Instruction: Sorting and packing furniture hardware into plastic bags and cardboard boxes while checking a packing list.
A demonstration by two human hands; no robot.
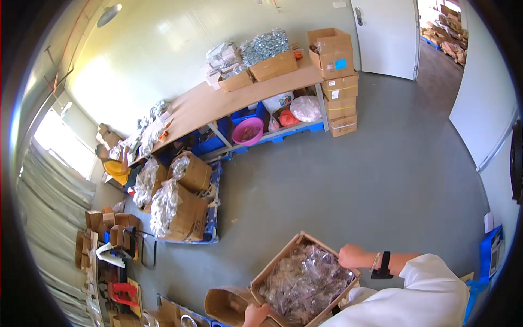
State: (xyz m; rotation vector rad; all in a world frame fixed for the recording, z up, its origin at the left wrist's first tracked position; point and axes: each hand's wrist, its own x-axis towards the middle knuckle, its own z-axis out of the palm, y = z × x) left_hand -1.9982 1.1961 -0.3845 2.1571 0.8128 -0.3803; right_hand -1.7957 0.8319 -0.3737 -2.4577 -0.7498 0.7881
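Note:
An open cardboard box [279, 255] is in front of me at the lower middle, tilted in the view. It is filled with small clear plastic bags [306, 280], whose contents are too small to make out. My right hand [353, 256] is closed on the box's right rim, with a dark watch and a bracelet on that wrist. At the near left side my left hand [256, 314] is closed on the box's edge, partly cut off by the lower border. Just left of it stands another open cardboard box [222, 305].
A blue pallet [213, 218] with boxes of clear plastic stands left. Behind it, a long workbench [196, 109] carries packed boxes, with a pink basin [248, 132] underneath. Stacked cartons [342, 103] stand near an open door [387, 38]. A person in yellow [115, 170] sits far left.

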